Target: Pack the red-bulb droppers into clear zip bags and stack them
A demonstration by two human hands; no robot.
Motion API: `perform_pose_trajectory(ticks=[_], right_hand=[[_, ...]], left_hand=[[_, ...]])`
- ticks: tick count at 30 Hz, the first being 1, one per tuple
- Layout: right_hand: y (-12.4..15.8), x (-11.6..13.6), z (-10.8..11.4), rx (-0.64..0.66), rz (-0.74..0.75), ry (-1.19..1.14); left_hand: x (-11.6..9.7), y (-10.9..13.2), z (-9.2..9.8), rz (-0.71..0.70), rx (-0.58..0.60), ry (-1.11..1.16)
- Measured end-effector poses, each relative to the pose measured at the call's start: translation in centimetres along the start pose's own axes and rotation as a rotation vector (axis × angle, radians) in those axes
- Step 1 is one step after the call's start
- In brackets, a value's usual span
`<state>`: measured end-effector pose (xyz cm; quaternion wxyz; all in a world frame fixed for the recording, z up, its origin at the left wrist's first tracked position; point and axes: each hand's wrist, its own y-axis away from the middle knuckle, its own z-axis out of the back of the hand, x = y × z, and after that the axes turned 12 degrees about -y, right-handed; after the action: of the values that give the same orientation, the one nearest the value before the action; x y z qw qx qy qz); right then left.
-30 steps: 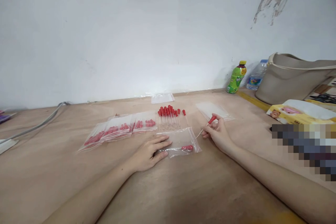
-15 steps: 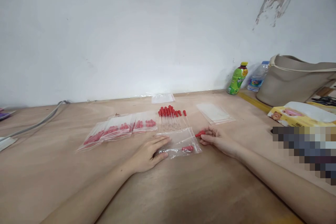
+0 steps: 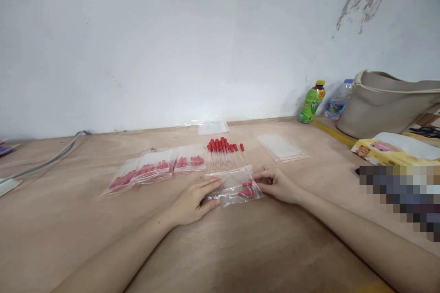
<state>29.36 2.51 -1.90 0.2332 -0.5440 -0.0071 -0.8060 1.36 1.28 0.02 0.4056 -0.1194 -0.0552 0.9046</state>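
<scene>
My left hand [image 3: 202, 199] lies on the left part of a clear zip bag [image 3: 229, 176], thumb and fingers apart, pressing it to the table. Inside the bag lies one dropper [image 3: 244, 193] with a red rubber bulb and a thin clear stem. A second red-bulbed dropper [image 3: 246, 184] reaches in through the bag's right end, its stem pointing left. My right hand [image 3: 273, 184] pinches this one by the bulb at the bag's mouth. Just behind the bag, several loose droppers [image 3: 220, 146] lie in a bunch, bulbs toward the wall.
Filled zip bags [image 3: 151, 168] overlap at the left. Flat bags [image 3: 282, 147] are stacked at the right, with another bag [image 3: 213, 128] by the wall. Farther right stand a green bottle [image 3: 311, 103], a water bottle [image 3: 338, 100], a grey bin [image 3: 381, 105] and a yellow tissue pack [image 3: 381, 149]. A cable [image 3: 51, 162] runs left.
My right hand has moved left, sliding the second dropper farther into the bag. My left hand stays in place on the bag.
</scene>
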Motion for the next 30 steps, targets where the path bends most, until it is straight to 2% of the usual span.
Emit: perform_pose_trajectory(ticks=[3, 6, 11, 16, 18, 23, 26, 30], right_hand=[[0.0, 0.7, -0.4, 0.063, 0.066, 0.137], [-0.2, 0.8, -0.5, 0.128, 0.081, 0.132], [-0.2, 0.3, -0.7, -0.011, 0.027, 0.057], [-0.1, 0.5, -1.2, 0.085, 0.009, -0.045], [-0.3, 0.1, -0.9, 0.005, -0.030, -0.074], [-2.9, -2.3, 0.7, -0.429, -0.125, -0.021], [-5.9, -3.4, 1.4, -0.512, -0.219, 0.100], [-9.7, -3.5, 1.2, -0.536, -0.321, 0.243]], left_hand=[[-0.1, 0.0, 0.1, 0.004, 0.007, -0.004], [-0.2, 0.0, 0.2, 0.007, 0.004, 0.007], [0.0, -0.1, 0.0, 0.007, 0.001, 0.033], [0.2, -0.1, -0.2, 0.004, 0.003, 0.035], [0.3, -0.1, -0.2, 0.003, 0.015, 0.019], [0.3, 0.0, -0.1, -0.006, 0.029, 0.011], [0.3, 0.0, -0.1, -0.007, 0.019, 0.022], [0.3, 0.0, -0.1, -0.005, 0.025, 0.021]])
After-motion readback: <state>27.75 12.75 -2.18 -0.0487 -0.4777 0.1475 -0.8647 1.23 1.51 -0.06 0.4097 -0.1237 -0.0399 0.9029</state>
